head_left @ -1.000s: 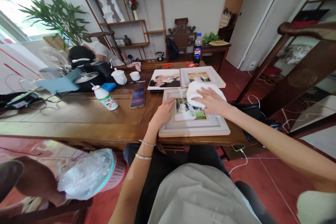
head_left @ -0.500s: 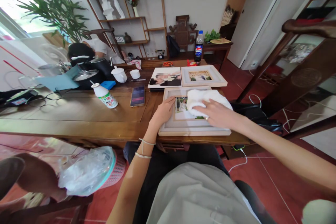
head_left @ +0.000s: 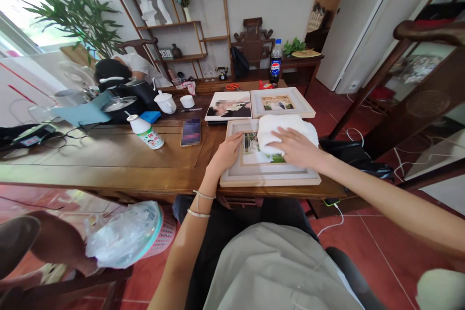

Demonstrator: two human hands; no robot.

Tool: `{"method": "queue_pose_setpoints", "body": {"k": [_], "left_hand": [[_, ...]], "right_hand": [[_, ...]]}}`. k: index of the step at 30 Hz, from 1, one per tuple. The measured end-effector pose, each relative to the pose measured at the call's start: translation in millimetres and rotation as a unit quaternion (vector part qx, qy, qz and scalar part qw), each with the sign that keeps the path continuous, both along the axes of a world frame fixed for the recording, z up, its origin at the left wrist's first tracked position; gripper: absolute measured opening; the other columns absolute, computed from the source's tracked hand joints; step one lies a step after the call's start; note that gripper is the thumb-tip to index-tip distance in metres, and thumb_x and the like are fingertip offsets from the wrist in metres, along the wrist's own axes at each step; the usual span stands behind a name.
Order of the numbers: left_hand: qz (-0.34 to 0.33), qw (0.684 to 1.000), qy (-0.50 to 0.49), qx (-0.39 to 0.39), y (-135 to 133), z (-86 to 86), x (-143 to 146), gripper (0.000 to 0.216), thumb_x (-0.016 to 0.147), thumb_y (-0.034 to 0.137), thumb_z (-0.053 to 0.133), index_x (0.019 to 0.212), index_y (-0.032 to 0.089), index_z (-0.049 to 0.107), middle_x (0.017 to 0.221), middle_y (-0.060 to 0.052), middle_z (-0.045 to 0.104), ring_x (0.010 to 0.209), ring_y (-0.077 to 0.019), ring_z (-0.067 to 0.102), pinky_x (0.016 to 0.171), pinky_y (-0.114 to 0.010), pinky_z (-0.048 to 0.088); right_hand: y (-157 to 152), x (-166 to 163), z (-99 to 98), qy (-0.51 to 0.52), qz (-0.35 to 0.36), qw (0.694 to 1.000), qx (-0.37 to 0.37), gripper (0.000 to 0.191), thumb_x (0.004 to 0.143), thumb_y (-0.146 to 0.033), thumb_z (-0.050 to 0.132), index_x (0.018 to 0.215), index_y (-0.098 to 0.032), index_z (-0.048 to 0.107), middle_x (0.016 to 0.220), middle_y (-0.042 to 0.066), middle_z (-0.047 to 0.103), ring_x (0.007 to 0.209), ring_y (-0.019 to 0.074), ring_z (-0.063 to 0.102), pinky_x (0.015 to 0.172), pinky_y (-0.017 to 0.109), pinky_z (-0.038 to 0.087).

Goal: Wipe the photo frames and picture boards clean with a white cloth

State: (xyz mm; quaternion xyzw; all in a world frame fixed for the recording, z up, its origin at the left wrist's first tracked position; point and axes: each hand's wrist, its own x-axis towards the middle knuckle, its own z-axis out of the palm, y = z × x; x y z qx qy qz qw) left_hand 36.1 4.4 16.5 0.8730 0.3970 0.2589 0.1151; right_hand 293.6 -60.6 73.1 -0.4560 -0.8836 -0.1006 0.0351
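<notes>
White cloth (head_left: 286,122) under right hand (head_left: 296,147), over framed photo (head_left: 263,170).

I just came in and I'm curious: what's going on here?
A person's bare right hand is spread over a fluffy white cloth on a pale rectangular picture frame, partly hiding its colour photograph. The left hand rests on the frame's left side. The frame lies flat on a brown wooden table.
</notes>
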Motion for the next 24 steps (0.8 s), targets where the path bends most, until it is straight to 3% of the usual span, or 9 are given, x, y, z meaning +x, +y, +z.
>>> {"method": "queue_pose_setpoints", "body": {"k": [4,7,13,18,21,24], "left_hand": [[0.002,1.000,0.001,0.001,-1,0.9,0,0.046,0.093,0.012,0.033,0.134,0.012,0.053,0.144,-0.012,0.049,0.137,-0.0204,0.041,0.114,-0.038,0.036],[0.007,1.000,0.002,-0.002,-1,1.3,0,0.046,0.093,0.012,0.033,0.135,0.014,0.052,0.145,-0.011,0.048,0.138,-0.0199,0.041,0.114,-0.038,0.035],[0.015,1.000,0.005,-0.008,-1,-0.4,1,0.046,0.094,0.013,0.032,0.136,0.011,0.050,0.147,-0.013,0.046,0.138,-0.0218,0.039,0.114,-0.040,0.036],[0.013,1.000,0.006,0.004,0,-1.7,1,0.048,0.092,0.010,0.033,0.138,0.014,0.049,0.147,-0.011,0.046,0.138,-0.0200,0.040,0.113,-0.039,0.037],[0.007,1.000,0.011,0.010,1,-1.9,1,0.049,0.091,0.009,0.033,0.137,0.010,0.049,0.146,-0.013,0.047,0.138,-0.0196,0.040,0.113,-0.038,0.037],[-0.003,1.000,0.010,0.014,2,-3.0,1,0.048,0.091,0.009,0.033,0.136,0.009,0.050,0.145,-0.014,0.047,0.138,-0.0201,0.040,0.113,-0.038,0.037]], "right_hand": [[46,8,-1.5,-0.015,-0.041,0.998,0.051,0.059,0.076,-0.006,0.051,0.132,-0.023,0.056,0.146,0.011,0.046,0.135,0.0355,0.037,0.106,0.055,0.031],[49,1,-0.1,-0.025,-0.052,0.998,0.039,0.054,0.078,-0.007,0.050,0.129,-0.020,0.060,0.146,0.013,0.046,0.133,0.0387,0.038,0.103,0.057,0.032],[-16,-23,17.3,-0.016,0.035,0.997,-0.061,0.052,0.074,-0.004,0.048,0.120,-0.018,0.066,0.138,0.015,0.053,0.121,0.0344,0.051,0.093,0.049,0.043],[-81,-44,28.5,0.034,0.103,0.989,-0.097,0.053,0.072,-0.004,0.050,0.119,-0.021,0.066,0.137,0.012,0.055,0.126,0.0339,0.049,0.101,0.051,0.041],[-88,-52,21.7,0.056,0.114,0.987,-0.102,0.051,0.073,-0.008,0.054,0.121,-0.021,0.066,0.143,0.013,0.049,0.134,0.0362,0.040,0.108,0.056,0.032],[-67,-47,12.0,0.056,0.087,0.989,-0.104,0.054,0.073,-0.007,0.053,0.124,-0.021,0.064,0.147,0.010,0.046,0.137,0.0326,0.036,0.111,0.053,0.029]]}}
